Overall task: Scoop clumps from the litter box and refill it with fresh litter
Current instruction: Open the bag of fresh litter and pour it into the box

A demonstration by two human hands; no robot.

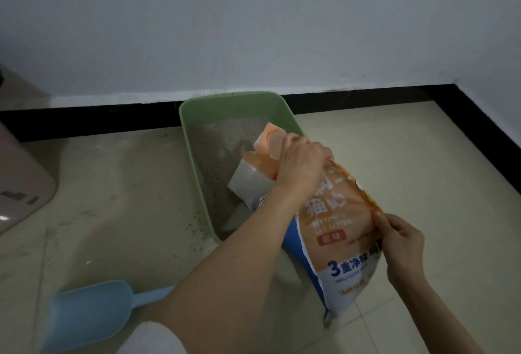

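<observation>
A green litter box (197,173) stands on the floor against the black baseboard, with grey litter (217,156) covering its bottom. An orange, white and blue litter bag (335,229) leans over the box's right rim, its open top lying over the litter. My left hand (301,167) grips the bag near its neck. My right hand (400,241) pinches the bag's right edge lower down. A light blue scoop (90,317) lies on the floor at the lower left, partly behind my left forearm.
A beige bin or lid (19,184) sits at the left edge. Scattered litter grains (194,229) speckle the tiled floor left of the box. A black baseboard (366,94) runs along the grey wall and turns a corner at the right.
</observation>
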